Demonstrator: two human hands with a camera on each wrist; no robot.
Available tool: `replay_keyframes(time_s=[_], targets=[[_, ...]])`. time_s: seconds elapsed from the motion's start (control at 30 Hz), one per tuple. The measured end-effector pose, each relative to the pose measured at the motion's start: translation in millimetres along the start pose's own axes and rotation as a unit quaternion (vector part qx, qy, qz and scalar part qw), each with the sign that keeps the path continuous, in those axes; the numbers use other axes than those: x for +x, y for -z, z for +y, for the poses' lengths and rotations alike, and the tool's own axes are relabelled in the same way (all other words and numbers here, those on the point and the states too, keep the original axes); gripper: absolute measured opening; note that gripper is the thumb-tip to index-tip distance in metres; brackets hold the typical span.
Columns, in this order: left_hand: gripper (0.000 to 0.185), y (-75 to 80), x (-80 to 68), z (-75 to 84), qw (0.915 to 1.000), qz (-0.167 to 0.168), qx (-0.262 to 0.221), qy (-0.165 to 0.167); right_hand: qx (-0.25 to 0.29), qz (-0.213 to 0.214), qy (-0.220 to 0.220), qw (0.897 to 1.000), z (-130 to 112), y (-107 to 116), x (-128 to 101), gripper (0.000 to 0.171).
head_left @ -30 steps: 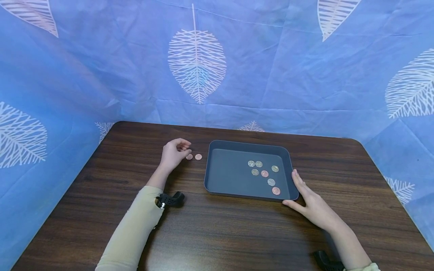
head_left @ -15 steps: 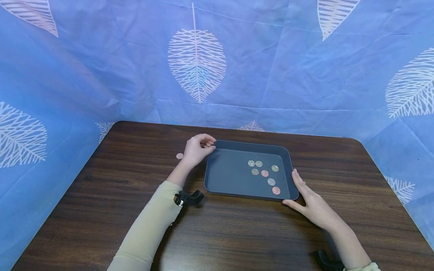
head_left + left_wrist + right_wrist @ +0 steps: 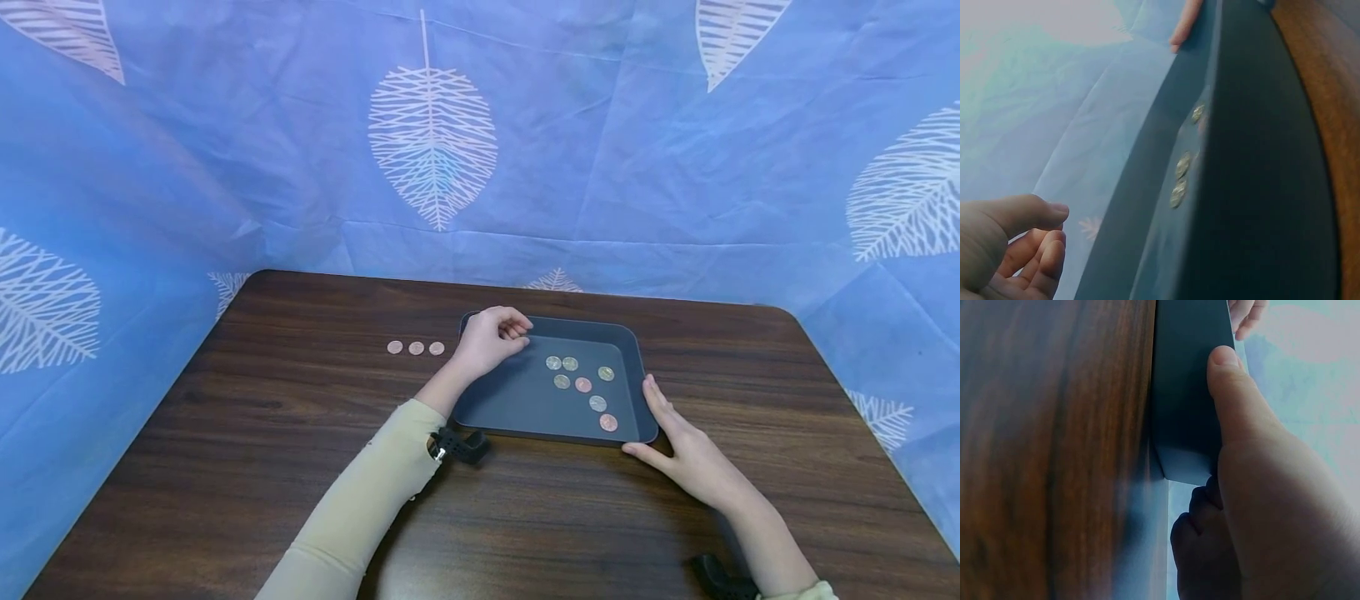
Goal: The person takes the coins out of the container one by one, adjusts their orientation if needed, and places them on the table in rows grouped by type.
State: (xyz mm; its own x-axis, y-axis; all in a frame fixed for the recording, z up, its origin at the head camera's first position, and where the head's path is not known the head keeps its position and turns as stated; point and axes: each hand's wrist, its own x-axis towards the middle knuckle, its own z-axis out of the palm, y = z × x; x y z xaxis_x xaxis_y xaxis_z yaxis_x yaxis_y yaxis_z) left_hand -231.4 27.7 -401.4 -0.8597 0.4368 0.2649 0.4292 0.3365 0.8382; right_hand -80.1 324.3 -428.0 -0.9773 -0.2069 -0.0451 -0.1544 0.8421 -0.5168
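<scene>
Dark wood is covering the desk (image 3: 300, 500), and blue cloth with white leaf prints (image 3: 432, 125) is hanging behind; no writing is showing. The left hand (image 3: 487, 340) is hovering over the grey tray (image 3: 517, 400), fingers curled; whether this grip is pinching a coin I cannot tell. The right hand (image 3: 686, 450), its grip relaxed, is lying flat against the tray's corner; the right wrist view is showing the thumb (image 3: 1235, 394) pressing the wall. Seven coins (image 3: 582, 384) are lying inside, three coins (image 3: 416, 347) on the desk just left of the tray.

Even, soft light; wrist views perhaps hazy.
</scene>
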Motion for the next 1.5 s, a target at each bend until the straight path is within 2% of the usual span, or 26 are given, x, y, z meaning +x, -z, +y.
replay_keyframes(time_s=[0.3, 0.6, 0.8, 1.1, 1.3, 1.5], targets=[[0.018, -21.9, 4.7, 1.3, 0.9993, -0.035, 0.014, 0.007, -0.002, 0.0, 0.0, 1.0, 0.9, -0.3, 1.2, 0.097], [0.016, -39.9, 13.1, 4.9, 0.9984, -0.046, 0.015, 0.029, 0.001, 0.0, -0.006, 1.0, 1.7, -1.3, 1.2, 0.096], [0.017, -47.1, 15.6, 7.7, 0.9972, -0.051, 0.023, 0.049, 0.001, -0.003, -0.008, 1.0, 1.1, -0.6, 0.9, 0.096], [0.015, -56.0, 13.8, -0.8, 0.9956, -0.049, 0.047, 0.064, -0.006, 0.0, -0.002, 1.0, 1.1, -0.6, 1.4, 0.096], [0.017, -60.7, 13.4, -5.3, 0.9942, -0.058, 0.064, 0.065, -0.003, 0.0, 0.002, 1.0, 2.3, -1.5, 1.4, 0.097], [0.014, -64.1, 13.6, -8.7, 0.9915, -0.072, 0.096, 0.05, 0.0, 0.001, 0.003, 1.0, 2.2, -1.6, 1.0, 0.097]])
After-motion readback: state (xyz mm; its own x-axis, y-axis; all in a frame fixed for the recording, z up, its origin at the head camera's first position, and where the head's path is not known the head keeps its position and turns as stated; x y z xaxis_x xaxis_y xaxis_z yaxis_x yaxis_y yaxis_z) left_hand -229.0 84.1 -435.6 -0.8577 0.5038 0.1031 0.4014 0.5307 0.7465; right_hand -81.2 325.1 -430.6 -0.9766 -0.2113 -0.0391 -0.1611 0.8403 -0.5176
